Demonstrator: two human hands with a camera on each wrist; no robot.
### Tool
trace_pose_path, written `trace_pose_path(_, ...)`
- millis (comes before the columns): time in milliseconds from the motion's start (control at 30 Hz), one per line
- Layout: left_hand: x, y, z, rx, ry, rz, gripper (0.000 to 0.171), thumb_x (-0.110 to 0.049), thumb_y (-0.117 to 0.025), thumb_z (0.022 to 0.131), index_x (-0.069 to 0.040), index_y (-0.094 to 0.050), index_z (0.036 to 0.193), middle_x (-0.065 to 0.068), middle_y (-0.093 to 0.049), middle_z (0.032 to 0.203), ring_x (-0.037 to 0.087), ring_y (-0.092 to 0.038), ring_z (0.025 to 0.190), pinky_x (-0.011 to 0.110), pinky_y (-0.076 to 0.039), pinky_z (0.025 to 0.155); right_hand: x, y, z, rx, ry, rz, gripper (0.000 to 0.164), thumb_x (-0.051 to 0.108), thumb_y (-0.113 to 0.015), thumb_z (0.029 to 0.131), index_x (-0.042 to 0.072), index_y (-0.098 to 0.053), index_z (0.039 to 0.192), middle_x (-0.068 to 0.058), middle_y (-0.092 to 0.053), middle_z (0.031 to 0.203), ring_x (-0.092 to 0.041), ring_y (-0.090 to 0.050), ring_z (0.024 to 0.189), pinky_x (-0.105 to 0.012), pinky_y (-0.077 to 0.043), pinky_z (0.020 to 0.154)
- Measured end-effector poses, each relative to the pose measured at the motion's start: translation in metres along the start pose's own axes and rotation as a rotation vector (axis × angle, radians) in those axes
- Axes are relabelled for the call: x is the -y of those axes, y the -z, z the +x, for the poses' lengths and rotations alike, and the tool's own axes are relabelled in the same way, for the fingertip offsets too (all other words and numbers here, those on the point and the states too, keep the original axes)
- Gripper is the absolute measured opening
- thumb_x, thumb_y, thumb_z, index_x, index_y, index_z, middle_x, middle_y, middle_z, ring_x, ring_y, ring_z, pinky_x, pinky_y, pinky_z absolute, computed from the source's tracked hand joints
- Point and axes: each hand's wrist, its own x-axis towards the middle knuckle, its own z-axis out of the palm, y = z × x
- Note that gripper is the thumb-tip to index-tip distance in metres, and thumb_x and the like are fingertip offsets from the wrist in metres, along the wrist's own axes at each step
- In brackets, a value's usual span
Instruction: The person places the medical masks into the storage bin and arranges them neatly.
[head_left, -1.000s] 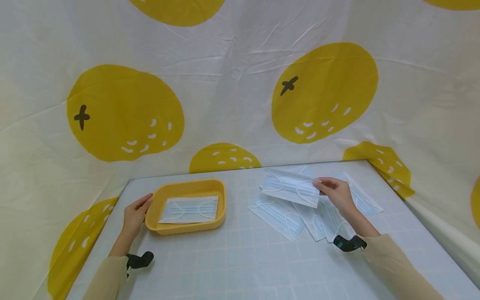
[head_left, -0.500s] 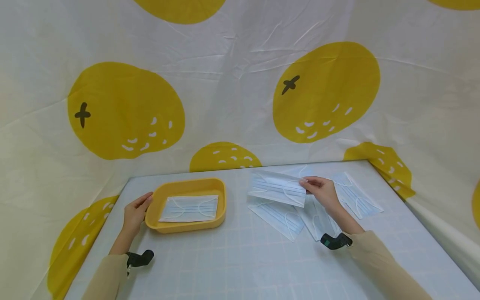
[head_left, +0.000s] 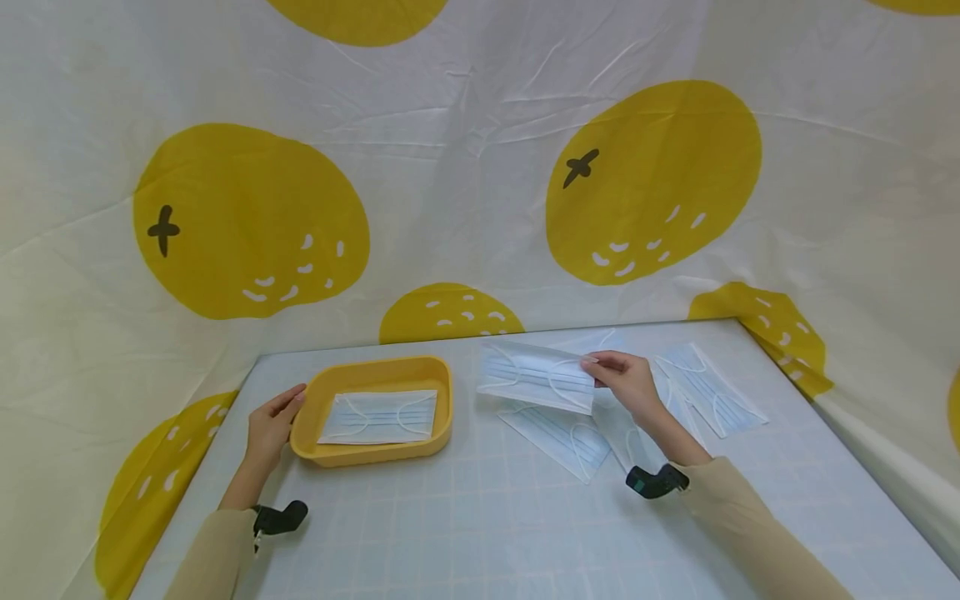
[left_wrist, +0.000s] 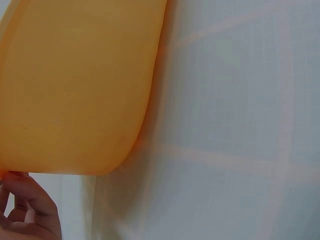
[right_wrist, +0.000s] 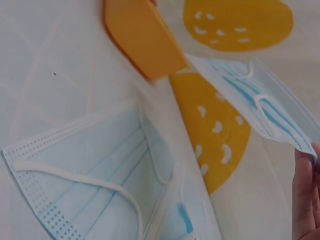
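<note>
In the head view, my left hand [head_left: 268, 427] grips the left end of a yellow plastic tray [head_left: 378, 455]. The left wrist view shows curled fingers [left_wrist: 35, 202] at the tray's end wall [left_wrist: 75, 100]. Inside the tray lies a flat pale blue face mask [head_left: 381, 418]. My right hand [head_left: 628, 386] pinches another face mask [head_left: 534, 377] by its upper right corner, raised over loose masks. That held mask [right_wrist: 255, 100] hangs tilted in the right wrist view, with its ear loops showing.
Several masks lie overlapping on the table's right half, among them a front one [head_left: 558, 439] and a far-right one [head_left: 712, 390]. A pale checked cloth [head_left: 465, 533] covers the table. Behind it hangs a white curtain [head_left: 465, 208] with yellow fruit prints.
My right hand has carried the held mask leftward toward the tray, uncovering more of the masks at the right. The left hand and the tray have stayed in place.
</note>
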Motion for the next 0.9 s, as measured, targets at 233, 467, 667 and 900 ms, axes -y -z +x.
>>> trace_pose_path(233,0.001,0.001,0.001,0.006,-0.007,-0.009,0.059,-0.046,-0.054,0.095,-0.009,-0.05,0.14,-0.029,-0.052,0.088,-0.008,-0.054,0.073,0.015,-0.05,0.059,0.003,-0.008,-0.001,0.018,-0.007,0.03,0.038,0.028,-0.071,0.087,-0.002,-0.069,0.11,0.013,-0.068,0.08,-0.004,-0.064,0.068,-0.022,-0.057,0.068)
trace_pose_path(467,0.001,0.001,0.0,0.013,-0.017,-0.004,0.058,-0.046,-0.054,0.095,-0.008,-0.051,0.139,-0.031,-0.052,0.085,-0.008,-0.054,0.071,0.015,-0.05,0.057,0.009,-0.019,-0.003,0.041,0.006,0.042,0.035,0.022,-0.071,0.088,-0.004,-0.068,0.11,0.003,-0.071,0.086,-0.004,-0.064,0.069,-0.023,-0.057,0.068)
trace_pose_path(667,-0.001,0.0,-0.001,0.009,-0.015,-0.008,0.056,-0.044,-0.054,0.095,-0.008,-0.051,0.139,-0.032,-0.051,0.082,-0.008,-0.053,0.07,0.015,-0.049,0.056,0.016,-0.031,-0.004,0.061,-0.005,0.046,0.032,0.019,-0.07,0.089,-0.004,-0.068,0.11,-0.005,-0.072,0.091,-0.005,-0.064,0.069,-0.021,-0.056,0.067)
trace_pose_path(900,0.0,0.0,0.0,-0.001,-0.012,-0.012,0.057,-0.044,-0.055,0.095,-0.008,-0.052,0.138,-0.031,-0.052,0.084,-0.007,-0.053,0.07,0.015,-0.049,0.056,0.021,-0.046,-0.005,0.099,-0.005,0.071,0.03,0.019,-0.07,0.089,-0.003,-0.069,0.11,-0.011,-0.072,0.098,-0.007,-0.065,0.072,-0.028,-0.058,0.072)
